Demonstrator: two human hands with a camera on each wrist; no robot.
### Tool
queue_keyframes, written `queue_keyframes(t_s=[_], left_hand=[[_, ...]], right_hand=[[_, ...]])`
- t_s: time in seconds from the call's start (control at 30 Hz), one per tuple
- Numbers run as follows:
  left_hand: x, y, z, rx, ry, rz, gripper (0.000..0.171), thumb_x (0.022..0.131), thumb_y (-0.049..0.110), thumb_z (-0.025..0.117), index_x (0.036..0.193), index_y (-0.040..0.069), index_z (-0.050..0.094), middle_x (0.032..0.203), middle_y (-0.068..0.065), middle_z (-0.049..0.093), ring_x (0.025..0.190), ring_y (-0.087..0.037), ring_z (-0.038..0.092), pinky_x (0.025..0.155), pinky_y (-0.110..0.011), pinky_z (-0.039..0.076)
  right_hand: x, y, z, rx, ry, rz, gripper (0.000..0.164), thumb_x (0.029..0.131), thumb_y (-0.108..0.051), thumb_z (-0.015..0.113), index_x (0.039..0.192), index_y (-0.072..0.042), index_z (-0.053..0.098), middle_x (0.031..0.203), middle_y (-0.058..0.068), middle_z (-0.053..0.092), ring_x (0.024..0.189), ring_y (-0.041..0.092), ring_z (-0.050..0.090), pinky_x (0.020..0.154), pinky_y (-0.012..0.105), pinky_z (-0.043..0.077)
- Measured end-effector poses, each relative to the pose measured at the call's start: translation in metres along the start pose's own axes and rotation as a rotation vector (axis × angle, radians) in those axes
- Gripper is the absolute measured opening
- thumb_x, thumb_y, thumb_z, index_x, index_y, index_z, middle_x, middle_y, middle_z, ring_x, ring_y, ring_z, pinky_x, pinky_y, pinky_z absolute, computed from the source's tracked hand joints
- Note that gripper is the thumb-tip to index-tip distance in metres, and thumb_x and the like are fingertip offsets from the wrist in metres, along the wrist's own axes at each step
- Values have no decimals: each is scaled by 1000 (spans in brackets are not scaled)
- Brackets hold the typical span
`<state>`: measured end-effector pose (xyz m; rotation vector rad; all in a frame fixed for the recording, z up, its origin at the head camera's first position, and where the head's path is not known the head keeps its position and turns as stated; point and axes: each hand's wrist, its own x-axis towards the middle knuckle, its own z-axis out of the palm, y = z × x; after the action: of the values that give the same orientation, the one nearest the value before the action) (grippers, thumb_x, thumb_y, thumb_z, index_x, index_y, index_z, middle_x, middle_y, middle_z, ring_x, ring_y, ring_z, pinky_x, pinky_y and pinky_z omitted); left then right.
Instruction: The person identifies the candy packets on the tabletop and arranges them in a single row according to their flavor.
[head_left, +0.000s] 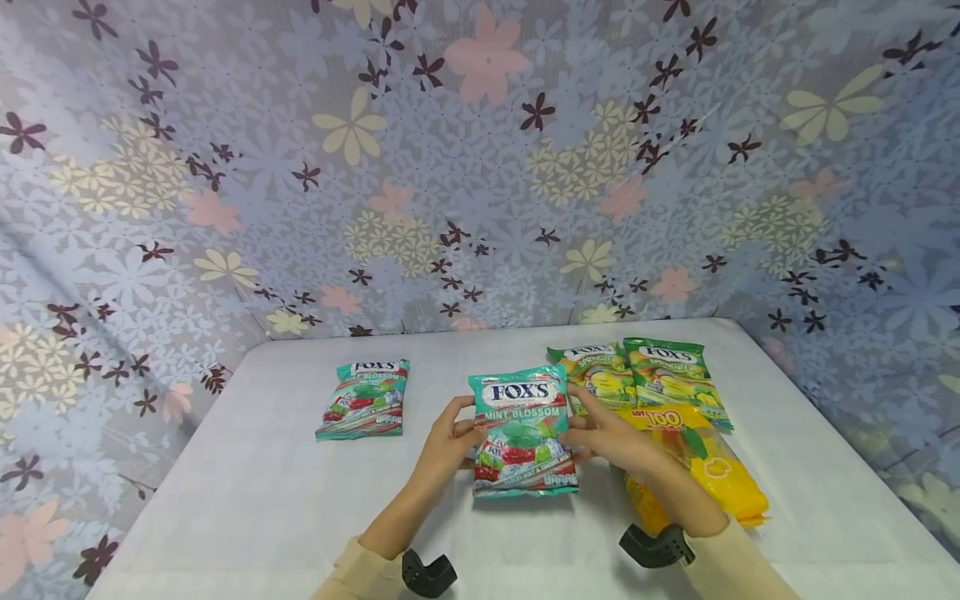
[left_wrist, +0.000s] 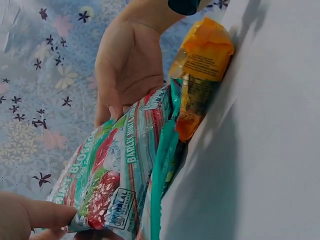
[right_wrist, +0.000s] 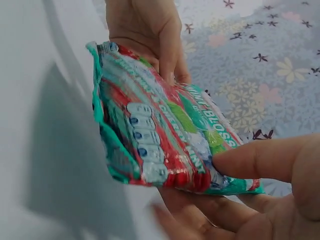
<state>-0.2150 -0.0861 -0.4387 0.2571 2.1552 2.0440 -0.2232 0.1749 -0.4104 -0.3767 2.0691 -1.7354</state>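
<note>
Between both hands is a teal and red bag of Fox's Mint Blossom candy (head_left: 522,437), its printed front toward the head camera. The left hand (head_left: 452,435) grips its left side, thumb on the front. On the right side the right hand (head_left: 606,433) grips it, thumb in front and fingers behind, as the right wrist view shows. Both wrist views show the bag (right_wrist: 155,125) tilted above the white table, its shadow falling on the surface. Parts of the fingers are hidden behind the bag.
A second Mint Blossom bag (head_left: 365,400) lies at the left on the white table (head_left: 247,467). Two green Fox's bags (head_left: 677,375) lie at the back right. A yellow Lot 100 bag (head_left: 720,475) lies in front of them, under the right forearm. Floral cloth (head_left: 465,167) hangs behind.
</note>
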Motion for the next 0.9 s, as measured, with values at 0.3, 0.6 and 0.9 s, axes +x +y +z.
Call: queue_keyframes(t_s=[0.3,0.6,0.9], left_hand=[[-1,4,0,1,-9,48,48,96,12,58,141,11,42,117,-17,65,95,-24,66,75,-40,56],[-1,7,0,-5,-34,71,52,91,3,58,140,12,43,116,-15,66,94,-23,65,73,-37,56],[1,8,-2,0,-31,80,54,90,1,58,141,10,43,115,-16,66,93,-23,66,72,-38,56]], right_hand=[[-2,-3,3,15,27,-61,66,96,-2,52,148,-13,13,137,29,46,108,33,60,87,46,51],[-5,-9,5,-1,88,-64,72,95,-1,53,152,-12,9,138,33,43,108,35,60,83,43,53],[-6,-9,3,-2,80,-89,73,95,-1,54,153,-14,12,131,27,52,103,33,63,83,44,53]])
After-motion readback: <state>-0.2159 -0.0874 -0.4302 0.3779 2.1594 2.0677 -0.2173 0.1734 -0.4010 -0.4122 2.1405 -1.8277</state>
